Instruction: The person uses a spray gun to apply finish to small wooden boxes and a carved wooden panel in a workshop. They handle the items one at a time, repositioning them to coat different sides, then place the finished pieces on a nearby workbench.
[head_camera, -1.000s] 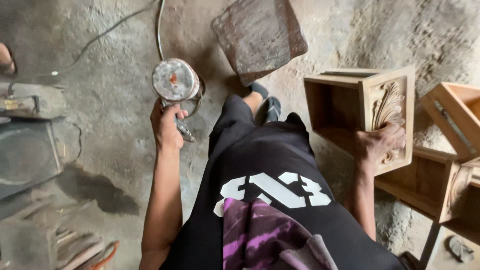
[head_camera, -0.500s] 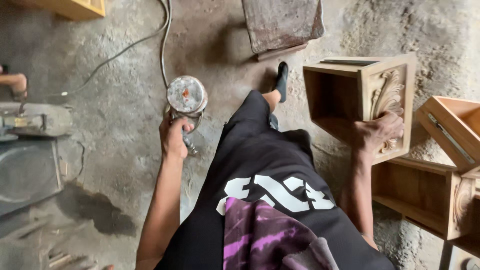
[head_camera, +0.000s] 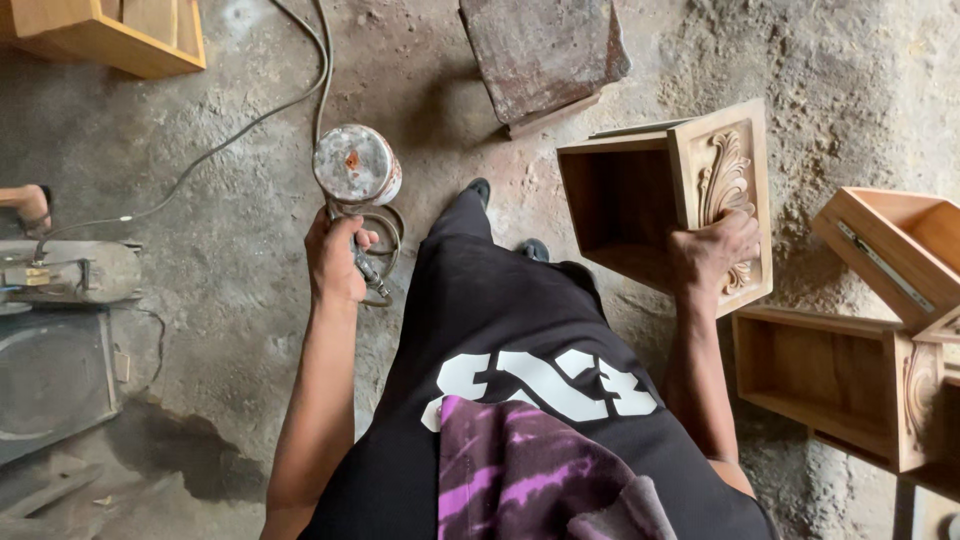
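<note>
Head camera looks straight down at a person in a black shirt and black pants standing on a rough, dusty floor (head_camera: 250, 250). The left hand (head_camera: 335, 262) is closed tight around the handle of a spray gun (head_camera: 362, 195). The gun has a round metal cup on top, dirty with old paint, and the cup sits just above the fist. A thin hose (head_camera: 320, 60) runs from the gun up toward the top edge of the view. The right hand (head_camera: 712, 252) is wrapped over the front edge of a wooden drawer box (head_camera: 640, 205), with the fingers curled over a carved leaf pattern on the front panel. The box is off to the person's right, tipped so its open side faces left, and you can see into its bare inside. A flat dark board (head_camera: 545, 55) lies on the floor near the top, just past the person's shoes. More wooden boxes (head_camera: 850, 375) sit stacked at the right side, close to the held one. Another wooden piece (head_camera: 110, 35) shows in the top left corner. A grey metal machine (head_camera: 65, 330) sits on the floor at the left, well apart from the spray gun.
</note>
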